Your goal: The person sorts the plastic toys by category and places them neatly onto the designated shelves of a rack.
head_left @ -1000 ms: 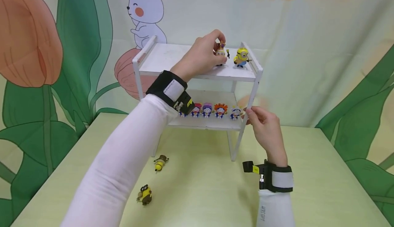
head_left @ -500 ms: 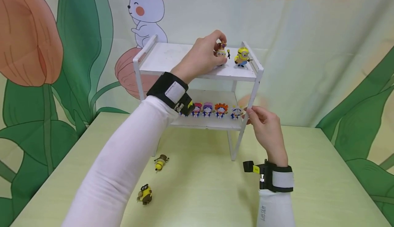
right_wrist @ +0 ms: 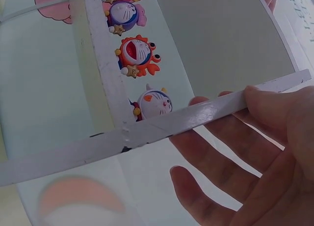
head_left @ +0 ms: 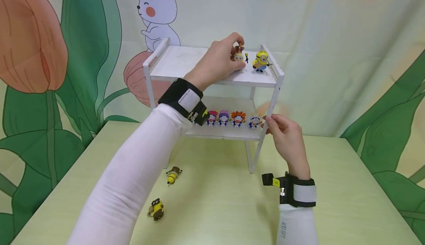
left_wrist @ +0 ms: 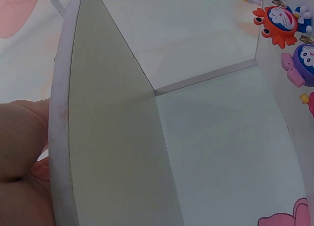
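On the top board of the white shelf (head_left: 186, 58), my left hand (head_left: 217, 58) pinches a crowned minion figurine (head_left: 238, 56) between thumb and fingers; the figurine is upright and partly covered by them. To its right stands a one-eyed minion figurine (head_left: 261, 61) with blue trousers. My right hand (head_left: 286, 136) grips the shelf's right front post (right_wrist: 196, 115) with thumb and fingers, beside the lower board. In the left wrist view the left hand (left_wrist: 24, 162) shows only in part, behind the top board's edge, and its figurine is hidden.
A row of small costumed figurines stands on the lower board, including an orange crab one (head_left: 238, 119) and a white one (head_left: 254, 121). Two more minion figurines lie on the table: one brown-topped (head_left: 173, 175), one with black goggles (head_left: 156, 209). A printed cloth (head_left: 318, 53) hangs behind.
Almost nothing differs. Both hands keep their places, the left on the crowned minion figurine and the right on the shelf post.
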`<action>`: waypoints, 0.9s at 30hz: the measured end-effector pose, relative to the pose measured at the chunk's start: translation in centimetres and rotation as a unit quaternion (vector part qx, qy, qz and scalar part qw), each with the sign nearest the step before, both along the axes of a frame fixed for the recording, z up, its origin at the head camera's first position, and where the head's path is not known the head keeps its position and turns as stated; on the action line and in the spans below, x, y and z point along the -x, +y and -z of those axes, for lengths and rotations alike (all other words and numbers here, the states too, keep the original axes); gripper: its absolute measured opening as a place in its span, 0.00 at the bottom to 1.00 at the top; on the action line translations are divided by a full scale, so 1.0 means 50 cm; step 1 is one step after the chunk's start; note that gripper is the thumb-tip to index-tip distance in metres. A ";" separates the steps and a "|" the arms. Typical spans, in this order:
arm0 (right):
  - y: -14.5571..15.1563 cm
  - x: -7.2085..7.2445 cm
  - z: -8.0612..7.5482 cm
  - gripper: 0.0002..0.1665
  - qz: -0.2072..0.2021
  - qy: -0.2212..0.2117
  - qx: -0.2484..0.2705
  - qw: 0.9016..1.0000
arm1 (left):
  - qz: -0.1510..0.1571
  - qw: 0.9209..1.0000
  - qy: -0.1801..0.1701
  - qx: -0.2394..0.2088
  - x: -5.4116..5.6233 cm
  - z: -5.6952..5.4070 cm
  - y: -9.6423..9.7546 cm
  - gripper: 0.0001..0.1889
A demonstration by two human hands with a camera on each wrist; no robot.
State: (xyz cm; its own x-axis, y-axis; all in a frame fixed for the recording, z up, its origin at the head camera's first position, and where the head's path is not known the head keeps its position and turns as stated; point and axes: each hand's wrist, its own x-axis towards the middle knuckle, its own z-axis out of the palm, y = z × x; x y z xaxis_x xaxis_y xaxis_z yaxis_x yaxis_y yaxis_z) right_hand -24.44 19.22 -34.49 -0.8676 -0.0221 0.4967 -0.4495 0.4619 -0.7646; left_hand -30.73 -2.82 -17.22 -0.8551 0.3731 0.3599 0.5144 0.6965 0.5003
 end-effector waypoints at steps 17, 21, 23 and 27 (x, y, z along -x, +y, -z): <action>0.002 -0.003 -0.001 0.20 0.000 0.007 -0.002 1.000 | -0.003 1.000 -0.009 0.007 -0.022 -0.016 -0.006 0.33; 0.003 -0.005 -0.003 0.20 0.003 0.005 -0.003 1.000 | -0.006 1.000 0.007 0.010 -0.037 -0.022 -0.013 0.32; 0.004 -0.005 -0.004 0.19 0.003 0.004 -0.002 1.000 | -0.009 1.000 0.015 0.008 -0.047 -0.022 -0.019 0.31; 0.006 -0.004 -0.008 0.19 0.002 0.001 -0.002 1.000 | -0.017 0.999 0.029 -0.006 -0.067 -0.019 -0.032 0.30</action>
State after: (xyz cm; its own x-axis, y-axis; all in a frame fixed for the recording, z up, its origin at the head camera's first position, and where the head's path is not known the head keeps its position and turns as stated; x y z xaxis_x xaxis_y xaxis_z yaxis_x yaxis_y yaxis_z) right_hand -24.23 19.54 -34.12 -0.8670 -0.0209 0.4979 -0.4489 0.4667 -0.7620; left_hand -27.39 -4.42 -16.27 -0.8451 0.3392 0.4131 0.5183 0.7089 0.4783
